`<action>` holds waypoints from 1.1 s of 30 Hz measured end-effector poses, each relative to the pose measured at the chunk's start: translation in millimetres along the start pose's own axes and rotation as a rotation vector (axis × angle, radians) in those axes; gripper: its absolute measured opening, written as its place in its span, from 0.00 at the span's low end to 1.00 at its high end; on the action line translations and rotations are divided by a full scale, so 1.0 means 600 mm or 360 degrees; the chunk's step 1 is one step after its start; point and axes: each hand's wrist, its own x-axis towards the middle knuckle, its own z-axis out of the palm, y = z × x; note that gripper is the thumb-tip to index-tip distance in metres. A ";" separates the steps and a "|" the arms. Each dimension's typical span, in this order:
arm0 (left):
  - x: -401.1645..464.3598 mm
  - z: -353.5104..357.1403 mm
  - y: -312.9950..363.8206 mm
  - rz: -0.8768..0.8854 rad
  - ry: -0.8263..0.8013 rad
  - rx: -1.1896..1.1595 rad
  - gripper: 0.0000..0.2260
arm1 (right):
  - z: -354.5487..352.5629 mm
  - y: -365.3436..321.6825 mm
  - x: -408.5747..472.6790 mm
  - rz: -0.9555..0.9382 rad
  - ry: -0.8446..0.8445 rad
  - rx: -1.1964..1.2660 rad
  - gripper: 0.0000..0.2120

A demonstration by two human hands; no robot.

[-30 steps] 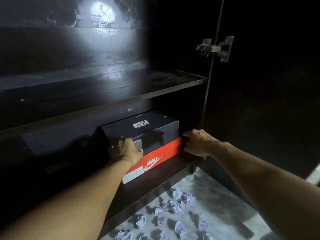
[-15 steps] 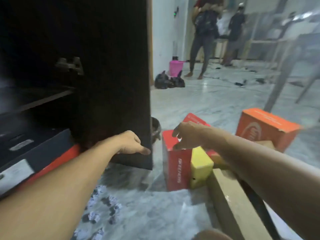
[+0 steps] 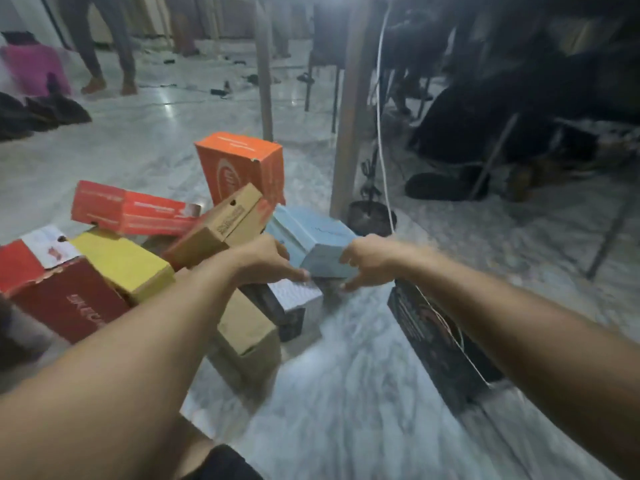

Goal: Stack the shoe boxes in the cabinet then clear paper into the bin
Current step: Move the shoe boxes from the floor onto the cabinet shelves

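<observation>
Because the light blue shoe box [image 3: 313,242] seems light and rigid, my left hand [image 3: 266,259] and right hand [image 3: 369,259] close on its near corners.

My left hand [image 3: 266,259] and my right hand [image 3: 367,259] close in on the light blue box [image 3: 313,240] from either side — fingers at its near end, though the blur hides how firm the contact is. Under it sits a grey-topped dark box [image 3: 294,303] on the marble floor [image 3: 346,393]. To the left lies a heap: a tilted brown box [image 3: 221,226], a yellow box [image 3: 124,261], a red box [image 3: 69,299], a long red-orange box [image 3: 131,211] — and an orange box [image 3: 242,164] standing upright behind. A black box [image 3: 436,341] lies under my right forearm.
</observation>
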 end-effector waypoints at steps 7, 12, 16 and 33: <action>0.079 0.186 0.070 0.0155 -0.0164 0.0115 0.19 | 0.170 0.213 -0.013 0.0728 -0.0060 0.0276 0.24; 0.117 0.259 0.060 0.0122 -0.0230 0.0161 0.32 | 0.265 0.272 0.001 0.1136 0.0022 0.0360 0.35; 0.142 0.279 0.057 0.0089 -0.0254 0.0089 0.30 | 0.290 0.286 -0.003 0.1216 0.0079 0.0399 0.38; 0.170 0.300 -0.019 -0.0242 -0.0086 -0.0324 0.23 | 0.286 0.236 -0.028 0.0401 -0.0216 0.0636 0.52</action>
